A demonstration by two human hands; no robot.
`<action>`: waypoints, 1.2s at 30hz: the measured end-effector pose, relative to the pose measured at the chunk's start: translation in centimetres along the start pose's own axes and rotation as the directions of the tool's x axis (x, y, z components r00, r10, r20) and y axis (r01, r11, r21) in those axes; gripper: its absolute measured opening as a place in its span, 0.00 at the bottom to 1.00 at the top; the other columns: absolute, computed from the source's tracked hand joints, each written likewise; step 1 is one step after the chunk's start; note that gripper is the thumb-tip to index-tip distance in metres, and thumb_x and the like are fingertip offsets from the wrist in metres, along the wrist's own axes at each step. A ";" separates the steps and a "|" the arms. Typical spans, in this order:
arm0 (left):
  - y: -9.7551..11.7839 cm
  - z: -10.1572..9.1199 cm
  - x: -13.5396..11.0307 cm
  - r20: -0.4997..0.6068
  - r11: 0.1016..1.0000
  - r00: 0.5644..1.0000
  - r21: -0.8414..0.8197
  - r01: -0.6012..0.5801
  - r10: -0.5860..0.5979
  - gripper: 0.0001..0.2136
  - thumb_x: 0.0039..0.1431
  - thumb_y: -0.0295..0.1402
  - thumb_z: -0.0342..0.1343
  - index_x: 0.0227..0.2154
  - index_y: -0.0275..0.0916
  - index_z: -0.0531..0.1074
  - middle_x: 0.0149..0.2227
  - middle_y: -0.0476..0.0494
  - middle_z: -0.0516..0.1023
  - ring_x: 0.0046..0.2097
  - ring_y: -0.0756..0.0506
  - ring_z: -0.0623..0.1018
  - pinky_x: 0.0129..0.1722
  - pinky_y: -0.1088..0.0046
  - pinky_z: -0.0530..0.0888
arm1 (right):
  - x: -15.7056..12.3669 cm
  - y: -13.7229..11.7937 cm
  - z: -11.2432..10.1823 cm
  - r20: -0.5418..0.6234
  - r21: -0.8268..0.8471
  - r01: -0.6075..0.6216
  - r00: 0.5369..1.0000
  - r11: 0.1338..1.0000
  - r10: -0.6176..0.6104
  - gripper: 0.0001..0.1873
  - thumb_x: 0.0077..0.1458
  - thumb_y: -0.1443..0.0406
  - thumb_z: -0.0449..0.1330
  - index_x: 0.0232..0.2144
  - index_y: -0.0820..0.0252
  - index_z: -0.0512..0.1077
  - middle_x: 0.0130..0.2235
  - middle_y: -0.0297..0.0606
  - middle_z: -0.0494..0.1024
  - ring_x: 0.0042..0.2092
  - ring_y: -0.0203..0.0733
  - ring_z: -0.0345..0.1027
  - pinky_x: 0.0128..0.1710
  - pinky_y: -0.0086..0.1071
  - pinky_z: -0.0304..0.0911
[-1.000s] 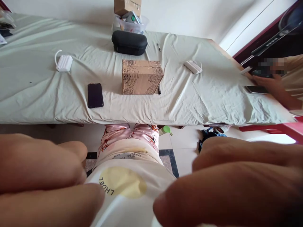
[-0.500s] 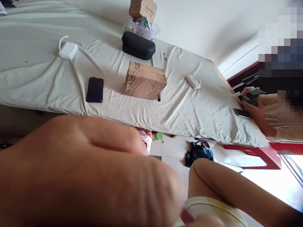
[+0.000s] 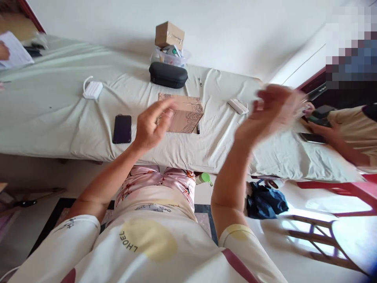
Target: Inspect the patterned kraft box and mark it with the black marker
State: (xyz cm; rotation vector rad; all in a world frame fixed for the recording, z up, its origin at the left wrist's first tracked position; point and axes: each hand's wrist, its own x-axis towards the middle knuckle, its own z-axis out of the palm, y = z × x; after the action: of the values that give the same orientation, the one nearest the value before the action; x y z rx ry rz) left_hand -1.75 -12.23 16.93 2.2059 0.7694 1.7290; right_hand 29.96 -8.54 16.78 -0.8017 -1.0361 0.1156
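My left hand (image 3: 151, 125) is raised in front of the cardboard box (image 3: 180, 121), with thumb and fingers curved and a gap between them, and nothing in them. It covers the box's left part; whether it touches the box I cannot tell. Black scribbles mark the box, which lies on the cloth-covered table (image 3: 206, 153). My right hand (image 3: 272, 108) is lifted on the right side, smeared by motion, so its fingers are unclear. A black marker (image 3: 198, 128) lies beside the box's right side. Left of my left hand is a dark phone (image 3: 122, 129).
Behind the box are a black case (image 3: 168, 75), a plastic tub (image 3: 173, 59) and a smaller carton (image 3: 170, 35). White corded blocks (image 3: 93, 90) lie on both sides. A co-worker's hand (image 3: 322, 130) is at right, another person's hand (image 3: 3, 51) with paper at far left.
My hands and arms have moved away from close in front of the camera, out over the table. The view has shifted, showing my shirt and lap. The box stays on the table.
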 end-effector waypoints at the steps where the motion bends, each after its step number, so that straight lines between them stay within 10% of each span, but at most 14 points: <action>1: -3.3 0.8 -0.3 -0.128 0.997 0.989 0.000 0.082 -0.081 0.22 0.75 0.49 0.47 0.61 0.45 0.71 0.53 0.42 0.81 0.59 0.42 0.80 0.60 0.61 0.78 | -0.4 1.0 1.2 0.012 -0.049 0.018 1.000 0.999 -0.017 0.24 0.72 0.49 0.50 0.51 0.58 0.75 0.51 0.42 0.79 0.51 0.44 0.77 0.56 0.48 0.72; 4: -11.6 2.9 -1.7 -0.374 0.964 0.893 -0.010 0.266 -0.250 0.30 0.73 0.56 0.44 0.67 0.42 0.64 0.58 0.35 0.76 0.63 0.39 0.76 0.65 0.58 0.73 | -3.5 4.7 4.1 0.122 -0.237 0.002 0.992 0.972 0.028 0.30 0.66 0.40 0.53 0.52 0.56 0.75 0.54 0.45 0.78 0.58 0.51 0.74 0.62 0.56 0.69; 8: -16.2 5.2 -3.7 -0.329 0.926 0.872 -0.025 0.376 -0.363 0.35 0.71 0.60 0.42 0.71 0.44 0.57 0.63 0.34 0.71 0.64 0.40 0.75 0.67 0.59 0.70 | -8.7 9.4 5.2 0.240 -0.339 0.036 0.970 0.940 0.049 0.32 0.70 0.42 0.46 0.61 0.53 0.71 0.61 0.46 0.73 0.65 0.50 0.67 0.66 0.56 0.65; 13: -16.7 8.1 -5.6 -0.170 0.929 0.917 0.021 0.369 -0.360 0.38 0.69 0.61 0.45 0.73 0.43 0.53 0.70 0.32 0.65 0.72 0.39 0.66 0.72 0.60 0.63 | -11.1 12.2 5.3 0.272 -0.337 0.087 0.962 0.937 0.009 0.29 0.72 0.47 0.48 0.67 0.50 0.64 0.63 0.46 0.71 0.66 0.50 0.65 0.65 0.55 0.65; 29: -18.8 8.7 -7.1 -0.127 0.844 0.846 0.083 0.529 -0.518 0.34 0.63 0.41 0.63 0.68 0.39 0.57 0.65 0.29 0.72 0.65 0.37 0.75 0.65 0.57 0.72 | -12.0 14.0 4.3 0.279 -0.391 -0.099 0.935 0.915 0.220 0.29 0.69 0.48 0.50 0.64 0.54 0.69 0.53 0.44 0.78 0.48 0.42 0.74 0.47 0.35 0.73; 36: -18.6 9.4 -7.3 -0.184 0.779 0.798 0.178 0.601 -0.574 0.45 0.52 0.37 0.71 0.68 0.32 0.55 0.70 0.18 0.63 0.72 0.29 0.65 0.71 0.49 0.65 | -13.9 14.7 3.7 0.307 -0.616 -0.097 0.884 0.781 0.352 0.29 0.61 0.56 0.61 0.62 0.60 0.68 0.50 0.49 0.79 0.43 0.46 0.74 0.48 0.42 0.74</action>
State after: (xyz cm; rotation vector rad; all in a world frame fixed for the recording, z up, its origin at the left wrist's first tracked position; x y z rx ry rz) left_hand 1.18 0.70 -0.76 1.6989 1.5632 1.4994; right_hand 23.64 -2.21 -1.71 -1.5277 -1.3942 0.1810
